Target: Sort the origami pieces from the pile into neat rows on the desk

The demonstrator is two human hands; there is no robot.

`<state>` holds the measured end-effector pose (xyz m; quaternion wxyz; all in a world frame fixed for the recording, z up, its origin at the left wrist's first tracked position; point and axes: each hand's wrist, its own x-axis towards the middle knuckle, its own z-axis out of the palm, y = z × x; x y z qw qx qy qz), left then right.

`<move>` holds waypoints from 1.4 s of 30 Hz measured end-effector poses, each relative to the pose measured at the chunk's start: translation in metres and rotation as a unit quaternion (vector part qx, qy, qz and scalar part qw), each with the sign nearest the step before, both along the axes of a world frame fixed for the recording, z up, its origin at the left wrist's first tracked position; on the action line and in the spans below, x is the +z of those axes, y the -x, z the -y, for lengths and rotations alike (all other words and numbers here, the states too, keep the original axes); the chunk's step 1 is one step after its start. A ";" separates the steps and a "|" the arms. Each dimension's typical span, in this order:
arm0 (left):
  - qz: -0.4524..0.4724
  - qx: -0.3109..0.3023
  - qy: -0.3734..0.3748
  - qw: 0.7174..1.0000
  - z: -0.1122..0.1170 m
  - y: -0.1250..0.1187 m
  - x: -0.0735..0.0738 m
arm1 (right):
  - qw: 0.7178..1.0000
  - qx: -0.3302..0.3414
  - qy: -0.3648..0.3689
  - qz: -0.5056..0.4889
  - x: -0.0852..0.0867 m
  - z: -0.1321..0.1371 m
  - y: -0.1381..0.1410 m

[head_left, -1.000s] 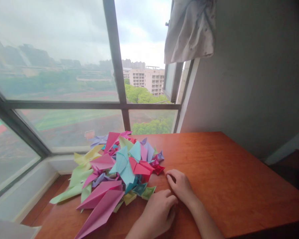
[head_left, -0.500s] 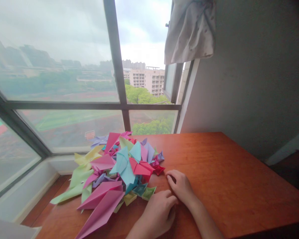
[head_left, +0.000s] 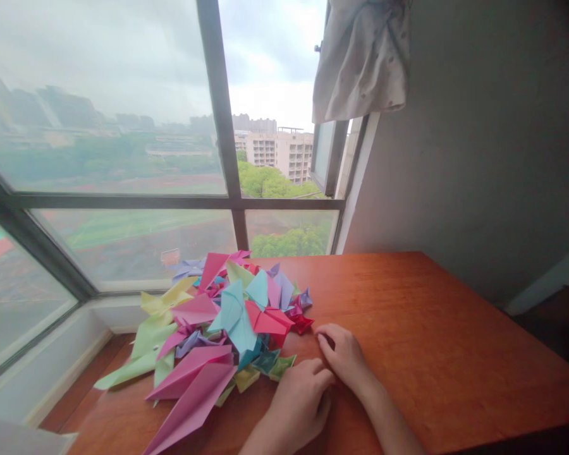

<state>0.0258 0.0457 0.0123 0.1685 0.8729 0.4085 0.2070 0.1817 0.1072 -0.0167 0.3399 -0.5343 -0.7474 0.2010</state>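
A heap of folded coloured paper lies on the wooden table (head_left: 422, 335). Among it are a pink paper plane (head_left: 201, 395), a light blue folded piece (head_left: 234, 316), a red one (head_left: 270, 321) and a pale green one (head_left: 145, 347). My left hand (head_left: 296, 401) rests with curled fingers beside a small green folded piece (head_left: 282, 366) at the heap's near right edge. Just beyond it, my right hand (head_left: 344, 354) lies on the wood near a small dark red piece (head_left: 303, 323), its fingers loosely bent and a gap by the thumb. Neither hand visibly holds anything.
A large framed window (head_left: 234, 203) stands behind the table, with buildings and trees outside. A gathered curtain (head_left: 363, 63) hangs at the upper right, beside a grey wall (head_left: 474, 145). A white ledge (head_left: 71, 360) runs along the left.
My left hand has shifted very slightly to the left and up. My right hand and the paper pieces look still.
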 end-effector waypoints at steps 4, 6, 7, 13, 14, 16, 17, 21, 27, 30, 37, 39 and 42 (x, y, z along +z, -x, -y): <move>-0.048 0.052 -0.005 0.998 -0.002 0.002 0.000 | 1.000 0.005 0.000 0.003 -0.002 -0.001 -0.001; -0.065 0.061 -0.011 0.996 -0.003 0.002 -0.001 | 1.000 0.004 0.000 0.003 -0.002 -0.001 -0.001; -0.068 0.055 -0.015 0.996 -0.002 0.002 -0.001 | 1.000 0.003 0.000 0.003 -0.002 -0.001 -0.001; -0.037 -0.037 -0.027 0.998 0.001 -0.002 -0.001 | 1.000 -0.002 0.005 0.001 0.001 0.001 0.000; -0.035 -0.040 -0.025 0.998 0.002 -0.002 0.000 | 1.000 -0.003 0.006 0.000 0.001 0.001 0.000; -0.037 -0.037 -0.019 0.998 0.002 -0.001 0.002 | 1.000 -0.003 0.006 -0.001 0.001 0.001 0.000; -0.043 -0.033 -0.016 0.998 0.002 -0.001 0.003 | 1.000 -0.002 0.005 -0.002 0.001 0.001 0.000; -0.088 -0.008 0.004 0.996 0.003 0.001 0.009 | 1.000 0.001 0.004 0.000 0.000 0.000 0.000; -0.182 0.014 0.075 0.980 0.015 0.008 0.018 | 1.000 0.003 0.003 -0.001 0.000 -0.001 0.000; -0.199 0.063 0.096 0.973 0.019 0.019 0.025 | 1.000 0.000 0.000 0.001 0.002 0.000 0.000; -0.147 0.114 0.056 0.981 0.007 0.020 0.022 | 1.000 0.001 -0.011 -0.003 0.001 0.001 0.000; -0.147 0.116 0.043 0.981 0.001 0.014 0.019 | 1.000 0.002 -0.012 -0.012 0.001 0.000 0.000; -0.150 0.100 0.027 0.983 -0.005 0.007 0.015 | 0.998 0.002 0.004 -0.060 0.001 -0.001 -0.002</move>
